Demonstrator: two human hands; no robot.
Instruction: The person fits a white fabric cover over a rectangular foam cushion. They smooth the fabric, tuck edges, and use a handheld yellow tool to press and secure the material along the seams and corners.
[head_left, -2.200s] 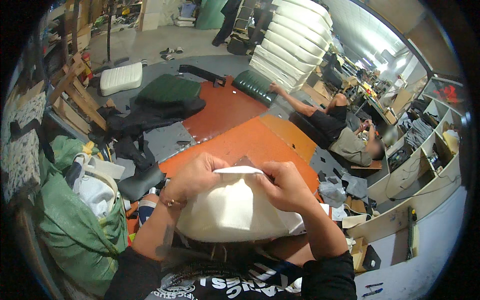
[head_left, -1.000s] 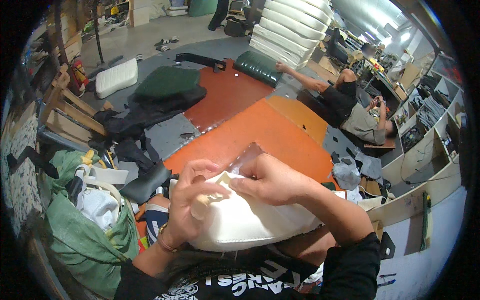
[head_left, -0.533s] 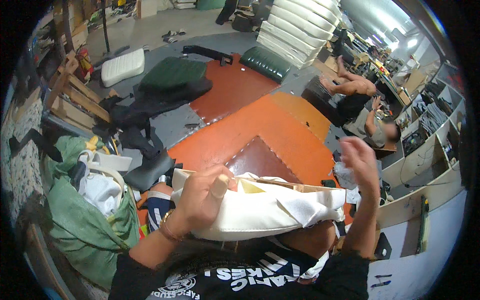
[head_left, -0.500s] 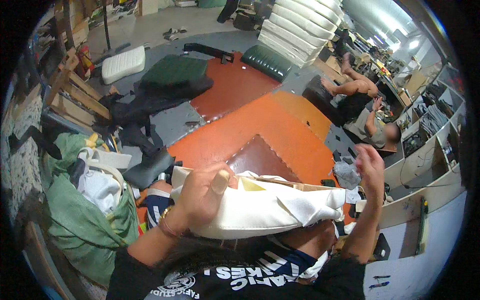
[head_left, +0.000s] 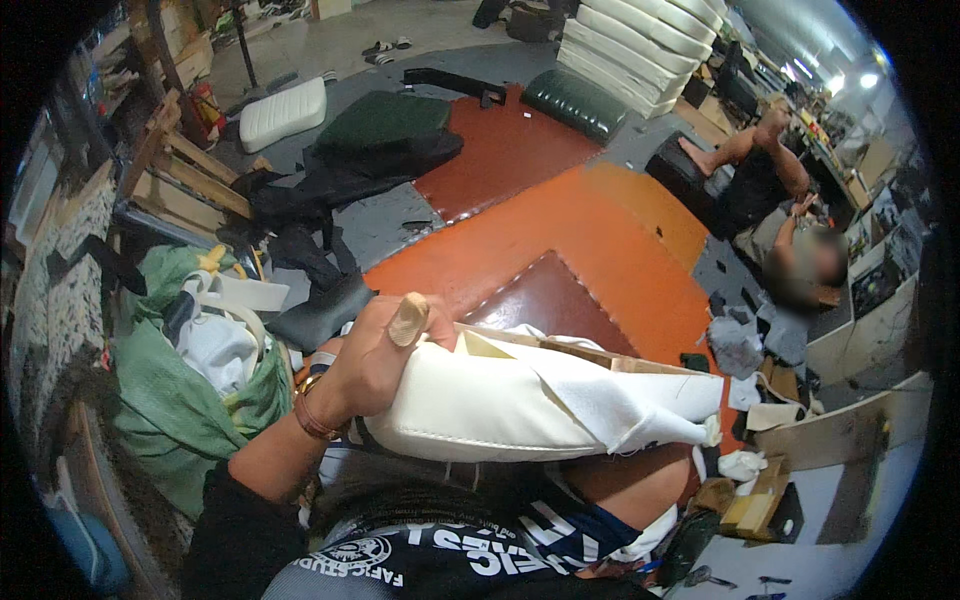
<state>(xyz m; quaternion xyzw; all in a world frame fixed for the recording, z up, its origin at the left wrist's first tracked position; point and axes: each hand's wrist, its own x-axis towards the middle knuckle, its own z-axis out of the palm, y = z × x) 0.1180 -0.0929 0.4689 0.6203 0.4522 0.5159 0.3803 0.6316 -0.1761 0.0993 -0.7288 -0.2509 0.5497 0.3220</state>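
Note:
A white leatherette seat cushion (head_left: 490,405) lies across my lap. Its wooden frame (head_left: 640,364) shows along the far edge, with loose cover material hanging over the right end. At the cushion's far left corner, my left hand (head_left: 375,350) is closed on the edge of the white cover. The thumb of that hand points up and has a tan wrap round it; the fingertips are hidden behind the cover. My right hand is out of sight.
Left of me stands a green sack (head_left: 190,400) with white scraps. Orange and maroon sheets (head_left: 520,210) cover the floor ahead, near a dark green cushion (head_left: 385,122). White cushions (head_left: 635,55) are stacked at the back. Another person (head_left: 765,190) sits at right, beside shelving.
My right hand, raised at the right before, has left the view. My left hand still grips the cover at the cushion's left corner. The whole view has swung a little.

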